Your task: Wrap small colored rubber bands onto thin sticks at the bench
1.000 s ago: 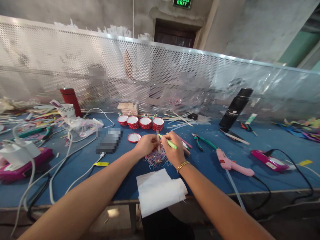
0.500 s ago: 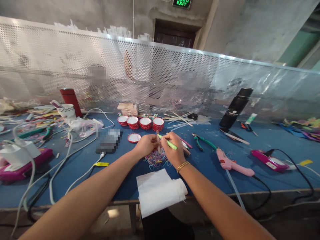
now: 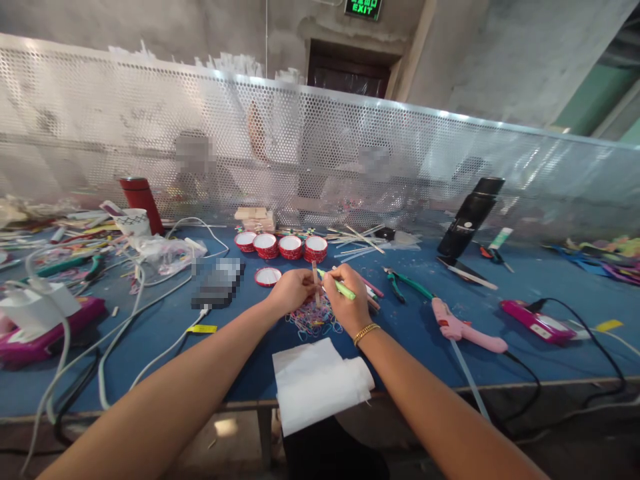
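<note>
My left hand (image 3: 299,290) is closed on a thin wooden stick (image 3: 316,285), which it holds upright. In my right hand (image 3: 346,297) is a light green marker pen (image 3: 344,289), gripped as for writing, its tip close to the stick's upper part. Whether the tip touches the wood I cannot tell. Beneath both hands lies a heap of small coloured loops (image 3: 314,322), partly hidden by them. Several more pens (image 3: 373,288) lie just past my right hand.
Red round tins (image 3: 290,248) stand in a row behind my hands, with one white disc (image 3: 269,277) nearer. A phone (image 3: 219,283) lies left. Rightward are green-handled pliers (image 3: 413,283), a pink glue gun (image 3: 460,327) and a black flask (image 3: 470,217). White paper (image 3: 320,383) overhangs the table's front edge.
The marker's tip has drawn slightly away from the stick as my right hand shifts a little to the right. My left hand keeps its hold on the stick.
</note>
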`<state>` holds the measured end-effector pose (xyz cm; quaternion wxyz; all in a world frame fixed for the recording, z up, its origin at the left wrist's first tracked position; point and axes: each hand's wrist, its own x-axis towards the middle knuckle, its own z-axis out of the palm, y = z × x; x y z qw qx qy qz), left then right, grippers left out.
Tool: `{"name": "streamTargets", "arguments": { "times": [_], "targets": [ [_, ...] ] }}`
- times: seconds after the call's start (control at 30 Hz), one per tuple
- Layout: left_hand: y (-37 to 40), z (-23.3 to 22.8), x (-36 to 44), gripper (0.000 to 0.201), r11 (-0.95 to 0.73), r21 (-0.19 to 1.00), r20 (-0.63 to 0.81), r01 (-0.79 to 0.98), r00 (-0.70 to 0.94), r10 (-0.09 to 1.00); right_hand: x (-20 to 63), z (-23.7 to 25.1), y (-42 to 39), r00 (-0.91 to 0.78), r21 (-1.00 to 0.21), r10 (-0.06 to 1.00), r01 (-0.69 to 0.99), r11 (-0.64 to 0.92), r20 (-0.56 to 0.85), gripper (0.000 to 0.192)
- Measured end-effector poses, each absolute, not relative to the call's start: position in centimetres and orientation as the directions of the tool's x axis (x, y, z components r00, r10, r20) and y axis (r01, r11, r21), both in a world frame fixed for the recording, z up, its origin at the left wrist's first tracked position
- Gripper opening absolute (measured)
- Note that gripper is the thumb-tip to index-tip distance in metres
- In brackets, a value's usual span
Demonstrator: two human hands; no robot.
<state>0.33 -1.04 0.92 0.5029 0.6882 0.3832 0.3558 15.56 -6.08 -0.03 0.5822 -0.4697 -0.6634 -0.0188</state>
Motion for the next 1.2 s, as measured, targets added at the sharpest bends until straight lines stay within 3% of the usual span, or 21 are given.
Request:
{"name": "streamTargets", "arguments": {
  "times": [0.3,0.7,0.97,1.2],
  "targets": [
    [-0.84,0.58,0.2,0.022,-0.275,0.938,0.156,0.21,0.452,0.878,15.24,0.09,-6.26,0.091,-0.527,0.617,0.627,0.574,0.781,0.017],
    [-0.85,0.64,0.27,0.023,-0.21,0.963,0.111,0.169,0.463,0.88,15.6,0.07,-6.09,0.129,-0.516,0.593,0.657,0.55,0.795,0.017],
    [-0.74,0.5,0.18,0.016,-0.278,0.938,0.158,0.207,0.459,0.874,15.23,0.08,-6.33,0.103,-0.518,0.604,0.637,0.57,0.791,0.018],
    [-0.59,0.26,0.12,0.025,-0.316,0.93,0.195,0.189,0.474,0.858,15.2,0.03,-6.27,0.092,-0.509,0.605,0.647,0.568,0.791,0.019]
  ]
}}
